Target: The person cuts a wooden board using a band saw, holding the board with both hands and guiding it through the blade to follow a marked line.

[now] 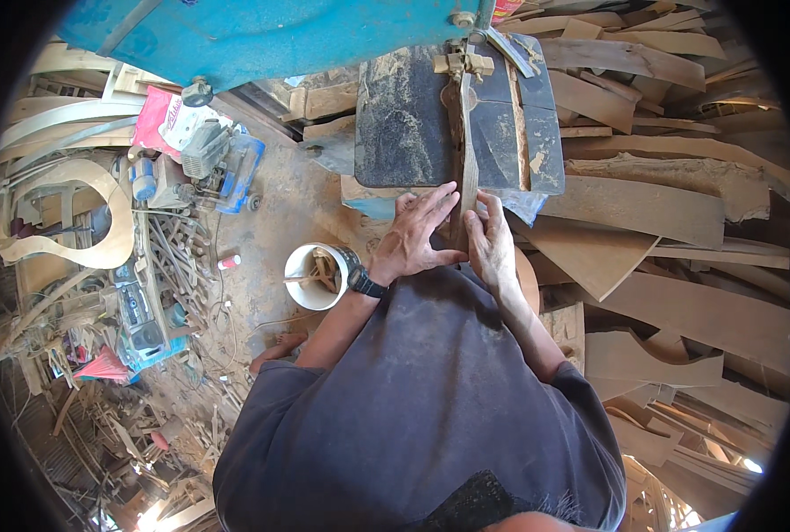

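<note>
A long, narrow wooden strip (469, 164) stands on edge on the dusty black table (404, 133) of what looks like a band saw. Its far end lies by the metal guide (463, 64), and the near end reaches my chest. My left hand (415, 232), with a dark watch on its wrist, presses the strip's left side, fingertips forward and thumb near the end. From the right, my right hand (491, 241) grips the same strip between thumb and fingers. The blade itself I cannot make out.
A teal machine housing (262, 35) overhangs the table. Left of my forearm stands a white bucket (299, 306) of wood pieces. Curved boards (643, 208) are piled at the right. Power tools (204, 164), a curved wooden frame (115, 208) and scraps lie at the left.
</note>
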Demonstrator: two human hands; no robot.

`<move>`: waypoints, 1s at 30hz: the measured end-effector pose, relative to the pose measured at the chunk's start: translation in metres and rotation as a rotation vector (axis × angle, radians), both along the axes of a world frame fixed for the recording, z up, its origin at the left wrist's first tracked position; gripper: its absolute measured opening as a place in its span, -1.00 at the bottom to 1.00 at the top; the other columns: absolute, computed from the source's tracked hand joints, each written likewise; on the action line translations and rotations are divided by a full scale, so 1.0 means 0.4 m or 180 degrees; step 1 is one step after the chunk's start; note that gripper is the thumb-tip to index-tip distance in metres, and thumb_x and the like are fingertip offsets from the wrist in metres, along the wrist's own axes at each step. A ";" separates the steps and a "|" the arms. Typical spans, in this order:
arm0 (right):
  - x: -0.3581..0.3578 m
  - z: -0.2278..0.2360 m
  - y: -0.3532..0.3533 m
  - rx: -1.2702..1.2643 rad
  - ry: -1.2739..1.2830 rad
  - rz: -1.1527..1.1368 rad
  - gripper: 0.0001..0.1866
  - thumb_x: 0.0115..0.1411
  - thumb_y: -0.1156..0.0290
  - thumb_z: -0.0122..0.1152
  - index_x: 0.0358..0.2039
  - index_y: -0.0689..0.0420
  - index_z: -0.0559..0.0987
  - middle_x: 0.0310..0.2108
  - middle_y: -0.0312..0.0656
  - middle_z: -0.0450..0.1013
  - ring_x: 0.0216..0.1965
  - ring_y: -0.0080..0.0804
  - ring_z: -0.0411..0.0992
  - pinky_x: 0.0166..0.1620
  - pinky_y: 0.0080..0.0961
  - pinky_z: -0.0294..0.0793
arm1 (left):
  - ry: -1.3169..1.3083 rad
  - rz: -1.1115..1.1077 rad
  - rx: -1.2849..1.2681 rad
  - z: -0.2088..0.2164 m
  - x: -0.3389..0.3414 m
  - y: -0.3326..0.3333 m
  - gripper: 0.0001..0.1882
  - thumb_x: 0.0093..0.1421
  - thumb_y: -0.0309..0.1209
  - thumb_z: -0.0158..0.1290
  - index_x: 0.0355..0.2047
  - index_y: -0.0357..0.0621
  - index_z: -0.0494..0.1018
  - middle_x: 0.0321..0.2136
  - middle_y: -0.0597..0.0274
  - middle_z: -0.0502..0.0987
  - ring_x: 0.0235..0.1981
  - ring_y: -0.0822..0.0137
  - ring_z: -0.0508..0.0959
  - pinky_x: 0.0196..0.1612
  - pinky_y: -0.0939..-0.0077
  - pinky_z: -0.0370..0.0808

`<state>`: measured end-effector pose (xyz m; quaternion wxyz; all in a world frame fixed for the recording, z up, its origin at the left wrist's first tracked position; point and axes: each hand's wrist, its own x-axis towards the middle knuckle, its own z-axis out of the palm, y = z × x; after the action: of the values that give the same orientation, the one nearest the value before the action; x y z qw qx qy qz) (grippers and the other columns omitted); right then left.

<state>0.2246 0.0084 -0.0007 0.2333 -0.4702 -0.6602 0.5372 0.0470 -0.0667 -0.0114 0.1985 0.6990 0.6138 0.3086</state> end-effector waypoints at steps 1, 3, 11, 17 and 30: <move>-0.003 0.015 0.002 0.0131 -0.0055 -0.0019 -0.62 0.44 0.37 0.08 0.22 0.16 0.39 -0.33 0.04 0.59 -0.27 -0.22 0.58 -0.16 -0.33 0.53 | -0.0004 0.0000 -0.0010 0.002 -0.002 0.001 0.15 0.05 0.42 0.18 0.35 -0.31 0.29 0.41 -0.03 0.25 0.34 0.07 0.33 0.30 0.11 0.15; -0.001 0.050 0.017 0.0281 -0.0295 0.0054 -0.67 0.41 0.33 0.13 0.12 0.15 0.49 -0.42 0.10 0.59 -0.36 -0.09 0.62 -0.21 -0.27 0.55 | 0.0010 0.0010 -0.0006 0.001 -0.003 0.001 0.16 0.06 0.44 0.16 0.35 -0.34 0.30 0.41 -0.05 0.25 0.32 0.06 0.35 0.30 0.12 0.15; 0.019 0.053 0.349 0.1932 -0.0423 -0.0165 -0.80 0.40 0.32 0.19 -0.09 0.15 0.63 -0.37 0.02 0.61 -0.42 -0.23 0.58 -0.29 -0.37 0.52 | -0.0126 0.0070 -0.0080 0.004 -0.005 0.005 0.20 0.01 0.48 0.16 0.33 -0.35 0.32 0.38 -0.08 0.29 0.30 0.01 0.37 0.33 0.13 0.14; -0.094 0.003 0.633 0.3087 -0.0196 0.0480 -0.74 0.40 0.39 0.12 0.04 0.11 0.60 -0.02 0.01 0.58 0.01 0.04 0.54 0.08 -0.19 0.50 | 0.0112 0.0172 0.0029 -0.005 -0.012 0.006 0.18 -0.04 0.47 0.20 0.33 -0.25 0.35 0.38 0.03 0.31 0.35 0.00 0.29 0.37 0.10 0.12; -0.224 -0.083 0.720 0.3209 -0.1489 0.0708 -0.54 0.37 0.06 0.08 0.28 -0.54 0.51 0.21 -0.37 0.46 0.22 -0.03 0.33 0.30 0.08 0.22 | -0.0006 0.0359 -0.0324 0.012 -0.016 0.002 0.14 -0.14 0.42 0.31 0.32 -0.08 0.42 0.38 0.18 0.33 0.33 -0.01 0.25 0.40 0.06 0.11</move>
<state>0.1350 0.2964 -0.0337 0.2184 -0.3347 -0.9148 0.0583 0.0406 -0.0659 -0.0065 0.2167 0.6521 0.6669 0.2883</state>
